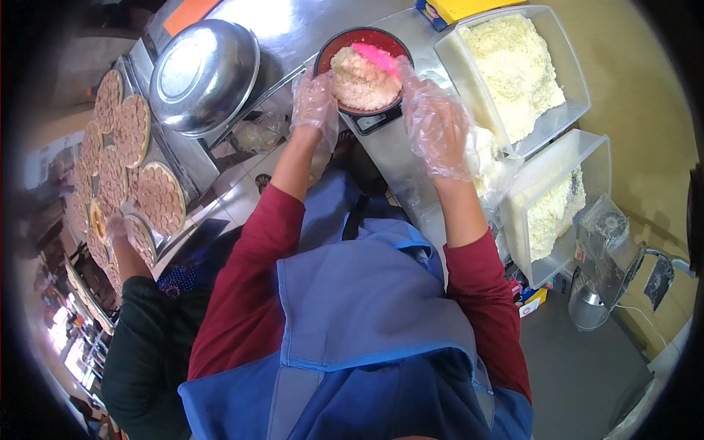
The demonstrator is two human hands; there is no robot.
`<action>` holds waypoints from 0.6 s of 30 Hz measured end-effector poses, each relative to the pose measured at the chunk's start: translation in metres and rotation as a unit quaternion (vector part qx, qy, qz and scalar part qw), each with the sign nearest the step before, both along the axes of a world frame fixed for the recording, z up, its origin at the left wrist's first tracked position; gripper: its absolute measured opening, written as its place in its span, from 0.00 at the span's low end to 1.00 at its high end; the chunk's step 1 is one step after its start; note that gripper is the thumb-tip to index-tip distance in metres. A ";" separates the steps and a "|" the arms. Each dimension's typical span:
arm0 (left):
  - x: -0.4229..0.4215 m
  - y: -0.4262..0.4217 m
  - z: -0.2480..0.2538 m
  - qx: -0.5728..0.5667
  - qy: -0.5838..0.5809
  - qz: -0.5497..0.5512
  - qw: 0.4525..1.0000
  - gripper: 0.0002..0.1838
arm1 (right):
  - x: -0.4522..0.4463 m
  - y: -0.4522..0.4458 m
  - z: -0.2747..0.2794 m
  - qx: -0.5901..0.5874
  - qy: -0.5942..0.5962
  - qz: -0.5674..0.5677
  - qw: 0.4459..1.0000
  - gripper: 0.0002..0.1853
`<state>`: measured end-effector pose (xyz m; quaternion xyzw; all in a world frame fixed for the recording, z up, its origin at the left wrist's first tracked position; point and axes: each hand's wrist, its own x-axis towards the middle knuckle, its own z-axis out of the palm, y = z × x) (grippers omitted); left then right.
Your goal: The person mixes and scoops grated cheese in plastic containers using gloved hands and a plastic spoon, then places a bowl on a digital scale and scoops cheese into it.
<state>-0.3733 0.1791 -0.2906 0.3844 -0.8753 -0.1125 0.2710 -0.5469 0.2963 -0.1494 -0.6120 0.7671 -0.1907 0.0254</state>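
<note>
A round bowl [355,34], red inside and dark outside, holds a heap of grated white cheese [359,82]. It rests on what looks like a small kitchen scale [381,121], mostly hidden beneath. My left hand [315,101], in a clear plastic glove, grips the bowl's left rim. On the opposite side, my right hand [438,121], gloved alike, is closed at the end of a bright pink plastic utensil [377,59] that lies on the cheese. Its fingertips are close to the bowl's right rim; the grip itself is partly hidden.
Two clear bins [578,66] of grated cheese stand at the right. An upturned metal bowl [202,77] lies at the left. Several topped pizza bases [160,198] sit farther left, with a co-worker's hand [116,226] over them. A yellow box [469,7] is at the back.
</note>
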 end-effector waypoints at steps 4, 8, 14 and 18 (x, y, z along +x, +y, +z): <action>-0.043 0.000 0.075 0.584 0.472 0.084 0.656 0.14 | -0.022 0.005 0.010 -0.091 0.099 -0.012 0.991 0.23; -0.047 -0.023 0.037 0.398 0.213 -0.032 0.892 0.14 | -0.034 0.017 0.034 -0.088 0.151 0.015 0.985 0.25; -0.090 -0.009 0.125 0.476 0.364 -0.005 0.801 0.22 | -0.046 0.029 0.120 0.096 0.104 -0.070 0.987 0.26; -0.119 -0.007 0.172 0.403 0.331 -0.055 0.852 0.27 | -0.086 0.029 0.074 -0.088 0.213 -0.070 0.971 0.24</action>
